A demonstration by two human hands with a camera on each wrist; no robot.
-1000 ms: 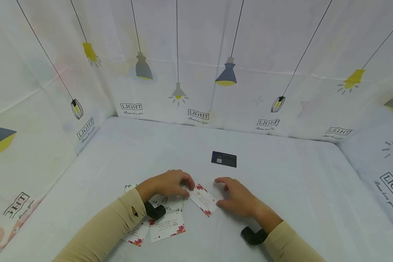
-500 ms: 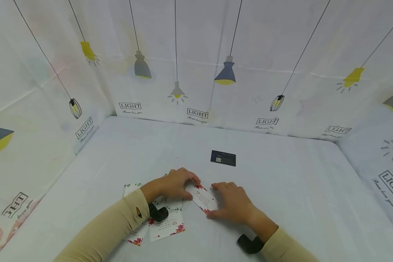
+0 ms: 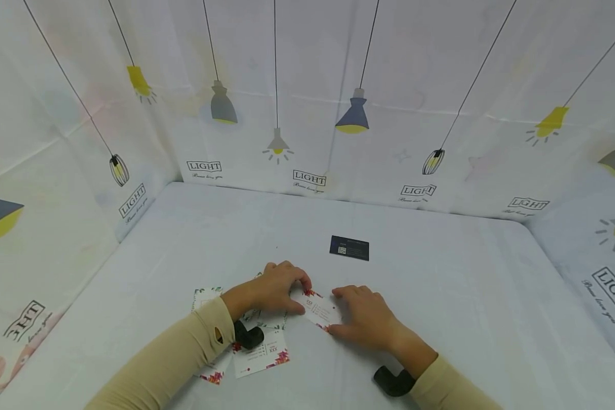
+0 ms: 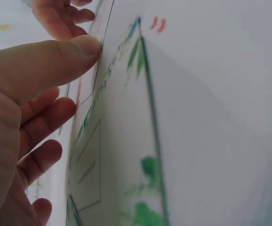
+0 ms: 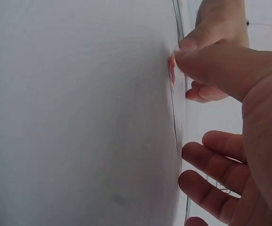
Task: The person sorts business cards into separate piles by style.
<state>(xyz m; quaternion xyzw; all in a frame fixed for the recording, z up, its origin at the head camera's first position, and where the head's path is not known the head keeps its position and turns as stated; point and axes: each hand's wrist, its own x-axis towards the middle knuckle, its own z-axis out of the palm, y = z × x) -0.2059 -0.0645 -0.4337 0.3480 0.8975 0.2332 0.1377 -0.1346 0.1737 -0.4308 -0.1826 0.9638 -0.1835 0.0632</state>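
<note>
One left hand [image 3: 274, 289] and one right hand [image 3: 366, 316], loosely spread, touch the red-floral card [image 3: 319, 309] between them on the counter [image 3: 441, 273], partly hiding its edges, while a sleeve [image 3: 169, 359] obscures other cards [image 3: 261, 354].

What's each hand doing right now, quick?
Left hand: at one end of the flowery card between both hands; can't tell if gripping.
Right hand: open, at that card's other end.

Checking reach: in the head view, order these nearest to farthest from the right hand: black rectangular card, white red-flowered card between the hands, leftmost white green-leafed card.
1. White red-flowered card: at the right hand.
2. Black rectangular card: farther forward.
3. Leftmost white green-leafed card: partly behind the left sleeve.
</note>
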